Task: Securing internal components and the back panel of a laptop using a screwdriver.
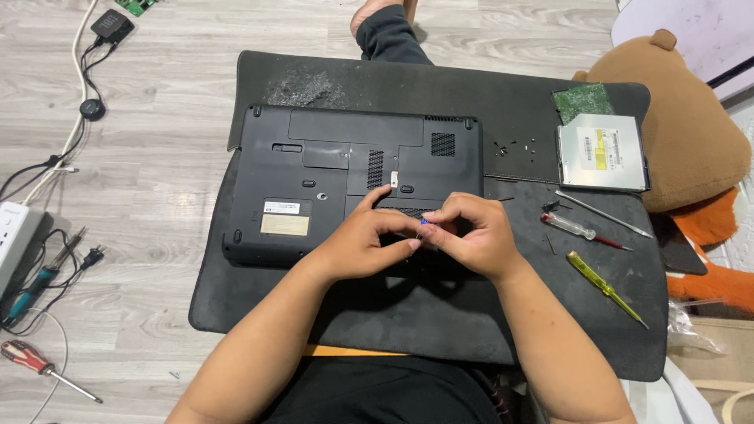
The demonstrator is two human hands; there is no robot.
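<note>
A black laptop (314,180) lies bottom-up on a dark mat (503,110). Both my hands meet over its front right edge. My right hand (471,235) pinches a small blue-tipped tool (422,223), most of it hidden by my fingers. My left hand (361,239) curls beside it, fingertips touching the same tool near its tip. What the tip rests on is hidden.
On the mat at right lie a silver optical drive (603,153), a green circuit board (581,100), tiny screws (514,145), a metal pick (605,213), and red (581,230) and yellow (606,288) screwdrivers. A brown plush toy (683,126) sits far right. Cables, a power strip (16,235) and tools lie left.
</note>
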